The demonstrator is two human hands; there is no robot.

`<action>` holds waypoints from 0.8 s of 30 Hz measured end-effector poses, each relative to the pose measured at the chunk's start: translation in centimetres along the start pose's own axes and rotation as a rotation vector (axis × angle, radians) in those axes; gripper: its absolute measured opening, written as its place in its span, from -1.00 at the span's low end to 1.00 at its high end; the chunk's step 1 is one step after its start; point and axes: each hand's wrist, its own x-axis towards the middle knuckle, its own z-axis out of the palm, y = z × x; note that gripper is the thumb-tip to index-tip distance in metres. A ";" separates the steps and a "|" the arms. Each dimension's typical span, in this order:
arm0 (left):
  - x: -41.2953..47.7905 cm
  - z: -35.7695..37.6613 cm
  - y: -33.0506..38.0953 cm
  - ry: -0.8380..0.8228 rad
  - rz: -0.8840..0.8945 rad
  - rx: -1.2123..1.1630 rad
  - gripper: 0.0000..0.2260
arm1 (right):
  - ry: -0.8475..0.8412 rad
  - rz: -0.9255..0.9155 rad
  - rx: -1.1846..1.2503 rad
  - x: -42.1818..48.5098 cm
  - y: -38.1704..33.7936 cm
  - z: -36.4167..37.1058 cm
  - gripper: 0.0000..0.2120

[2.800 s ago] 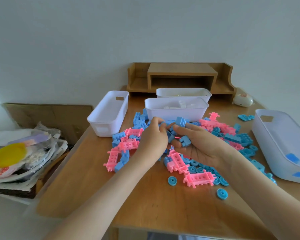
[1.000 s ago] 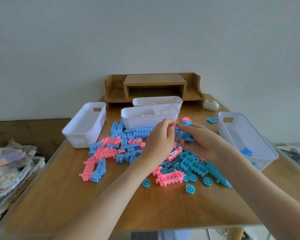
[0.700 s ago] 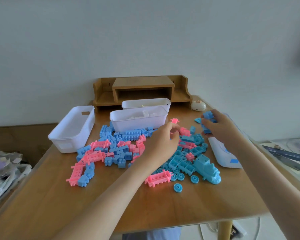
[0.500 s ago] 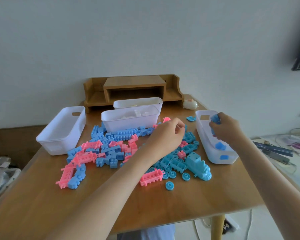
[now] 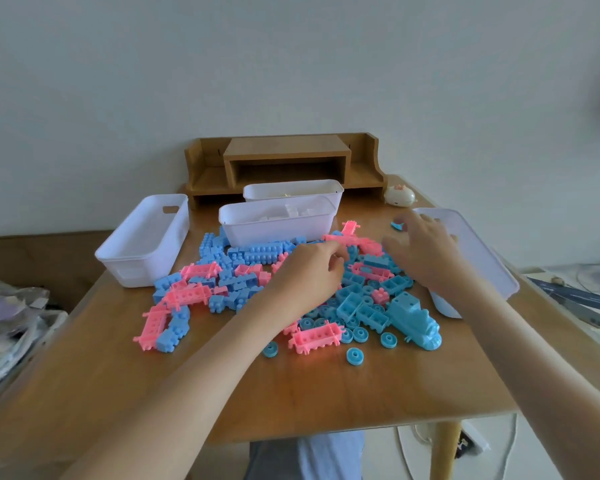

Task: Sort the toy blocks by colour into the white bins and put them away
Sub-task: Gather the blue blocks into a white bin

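hovering over the blocks, the right hand had its fingers spread and straight, holding nothing, its tips blurred. the left hand sat low on the pile just left of it, fingers curled in toward the thumb; whether they pinched a piece could not be told. pink and blue blocks lay heaped on the counter under both hands and out to the left of them. a blue train stood beneath the right wrist, with loose blue wheels on its near side. the right bin lay just right of the right hand, partly behind the wrist. the left bin stood well left of the left hand. beyond the left hand stood the front bin, with white pieces inside, and the back bin behind it.
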 end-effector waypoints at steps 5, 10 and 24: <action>-4.1 -4.1 -4.8 0.054 -0.074 -0.100 -0.84 | -0.244 -0.273 0.066 -1.8 -5.2 1.7 -0.65; -9.3 -8.6 -10.4 0.097 -0.149 -0.010 -0.81 | -0.411 -0.509 0.046 -3.0 -9.4 4.3 -0.69; -13.6 -9.2 -15.9 0.045 0.064 0.630 -0.55 | -0.473 -0.729 -0.042 -4.2 -14.6 10.6 -0.50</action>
